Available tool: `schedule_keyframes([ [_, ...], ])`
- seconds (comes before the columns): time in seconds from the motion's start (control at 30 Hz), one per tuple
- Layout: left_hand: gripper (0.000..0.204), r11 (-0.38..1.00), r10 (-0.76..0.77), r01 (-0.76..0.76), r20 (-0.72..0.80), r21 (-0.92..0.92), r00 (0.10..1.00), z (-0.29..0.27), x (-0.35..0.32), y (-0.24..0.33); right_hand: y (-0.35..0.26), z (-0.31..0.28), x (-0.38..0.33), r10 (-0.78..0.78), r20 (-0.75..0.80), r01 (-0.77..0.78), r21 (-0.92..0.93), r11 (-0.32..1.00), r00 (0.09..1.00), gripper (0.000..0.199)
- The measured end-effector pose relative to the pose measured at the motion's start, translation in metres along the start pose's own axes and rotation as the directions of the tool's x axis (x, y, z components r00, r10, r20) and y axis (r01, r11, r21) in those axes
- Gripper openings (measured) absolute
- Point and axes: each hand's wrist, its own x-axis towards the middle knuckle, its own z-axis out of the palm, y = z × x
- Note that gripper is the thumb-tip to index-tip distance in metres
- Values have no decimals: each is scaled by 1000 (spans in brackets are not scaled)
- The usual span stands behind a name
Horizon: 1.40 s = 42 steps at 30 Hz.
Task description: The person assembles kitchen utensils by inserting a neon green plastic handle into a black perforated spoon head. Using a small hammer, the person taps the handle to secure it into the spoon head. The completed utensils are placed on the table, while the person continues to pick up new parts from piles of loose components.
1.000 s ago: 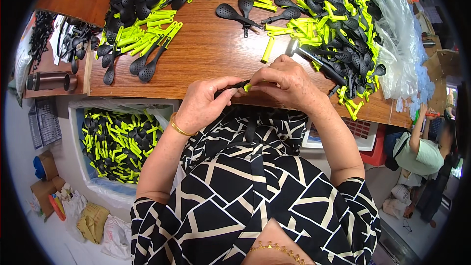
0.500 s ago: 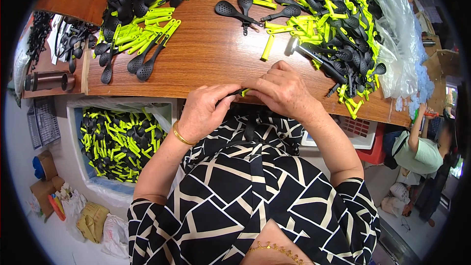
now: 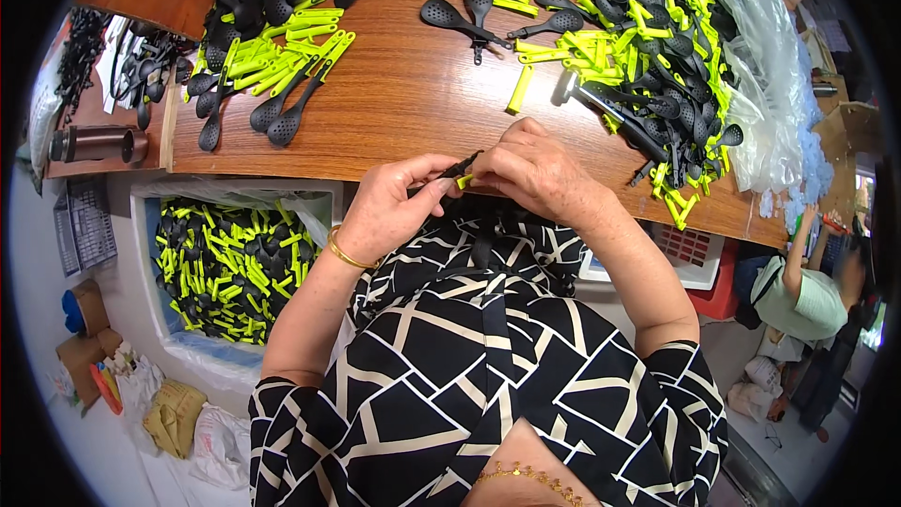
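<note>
Close together at the table's front edge, both my hands are closed. My left hand (image 3: 387,208) pinches a slim black spoon shaft (image 3: 461,167) between thumb and fingers, its tip pointing up and right. In my right hand (image 3: 542,175) is a lime-green handle (image 3: 464,182); only a short end shows beside the shaft, and the rest is hidden by my fingers. Beyond my hands lie a few black slotted spoons (image 3: 449,15) and a single green handle (image 3: 519,90). Assembled spoons with green handles (image 3: 308,94) rest at the left.
A large pile of black spoon heads and green handles (image 3: 648,56) covers the table's right side, with a hammer (image 3: 615,117) at its edge. A plastic-lined bin (image 3: 143,268) full of spoons stands below left. Another person (image 3: 809,291) is at the far right.
The black shaft has tilted upward, and its tip now shows above the green handle. My hands have drawn slightly apart. The view has shifted a little.
</note>
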Motion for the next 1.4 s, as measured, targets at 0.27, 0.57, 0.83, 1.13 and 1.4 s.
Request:
schedule_keyframes([
  [0.27,29,992,-10,11,-8,129,1000,-4,1,16,2,-15,2,49,-16,-50,-27,998,999,23],
  [0.57,29,974,24,-21,-13,224,1000,-3,2,18,4,-14,9,56,23,-55,-47,997,998,20],
  [0.83,29,694,441,-369,40,619,897,-4,0,1,-5,1,6,215,62,-208,-106,972,975,23],
  [1.13,28,927,164,-114,-113,358,980,1,-24,-11,-9,24,4,160,123,-135,-189,973,979,22],
  [1.4,27,997,-58,61,-56,49,997,1,-21,-29,-6,17,17,298,270,-312,9,950,916,21],
])
